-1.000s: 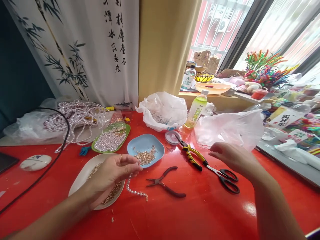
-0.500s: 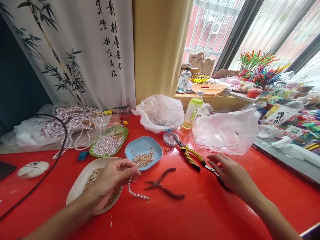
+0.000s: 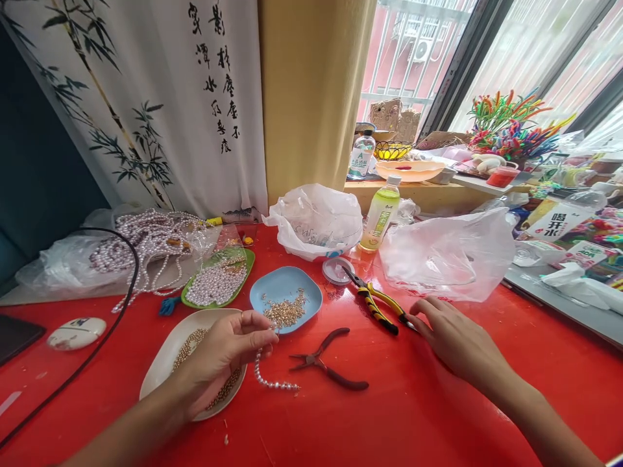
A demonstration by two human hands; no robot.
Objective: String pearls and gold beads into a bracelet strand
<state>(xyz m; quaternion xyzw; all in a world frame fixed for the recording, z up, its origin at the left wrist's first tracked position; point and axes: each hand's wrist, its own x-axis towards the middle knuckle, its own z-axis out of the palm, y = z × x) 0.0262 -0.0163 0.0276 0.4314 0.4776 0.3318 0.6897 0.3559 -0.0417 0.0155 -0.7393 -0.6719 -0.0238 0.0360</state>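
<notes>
The left hand [image 3: 231, 349], nearly closed, pinches a pearl strand [image 3: 275, 385] trailing below it; the right hand [image 3: 452, 334], half curled, covers most of the scissors [image 3: 411, 326], whether gripping I cannot tell.

Short, curved strand of pearly beads [image 3: 267, 383]

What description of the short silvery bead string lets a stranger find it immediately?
On the glossy red table, find the rounded light blue plate of golden beads. Nearer the viewer, a short silvery bead string curves from the left hand. Unlike the long pearly strands heaped farther back, it is held.
</notes>
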